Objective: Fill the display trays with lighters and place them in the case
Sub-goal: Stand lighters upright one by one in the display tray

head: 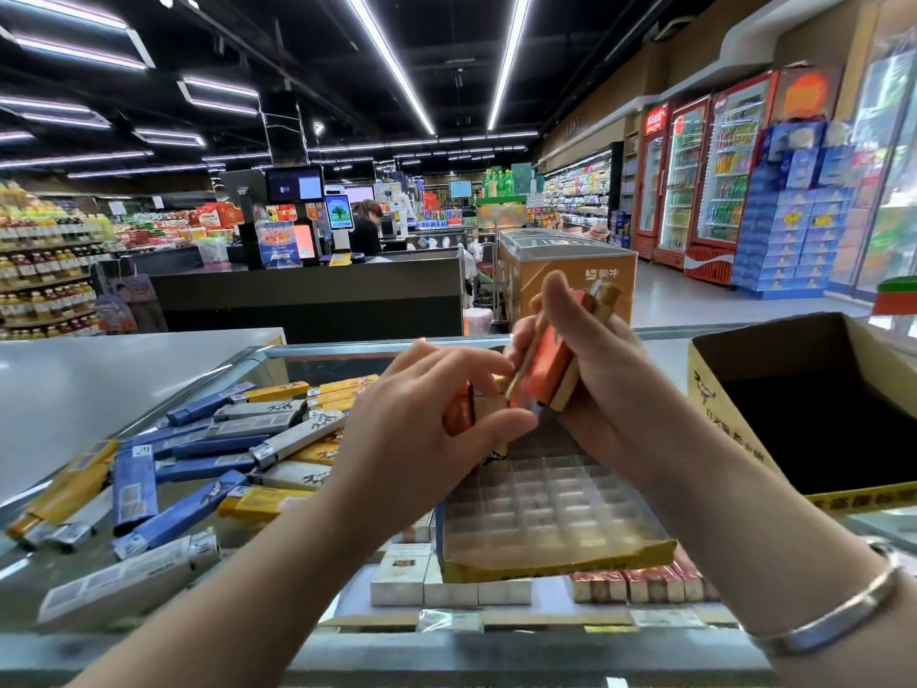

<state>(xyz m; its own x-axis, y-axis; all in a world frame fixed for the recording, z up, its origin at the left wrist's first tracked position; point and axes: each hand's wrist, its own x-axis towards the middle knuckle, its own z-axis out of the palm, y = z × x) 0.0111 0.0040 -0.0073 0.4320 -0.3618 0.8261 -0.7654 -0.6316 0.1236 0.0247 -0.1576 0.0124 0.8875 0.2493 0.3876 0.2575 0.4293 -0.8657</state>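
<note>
Both forearms are bare, with no sleeves showing. A plain, smooth silver bangle (827, 619) circles the right wrist, just behind the right hand (585, 369). The left hand (417, 419) wears nothing.

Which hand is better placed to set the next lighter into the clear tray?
Probably the left hand: it pinches a single orange lighter just above the tray. The right hand is higher and occupied gripping a bundle of lighters.

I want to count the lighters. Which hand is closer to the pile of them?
Left. The left hand hovers just right of the pile of lighters; the right hand is farther right, holding a bunch of lighters.
</note>
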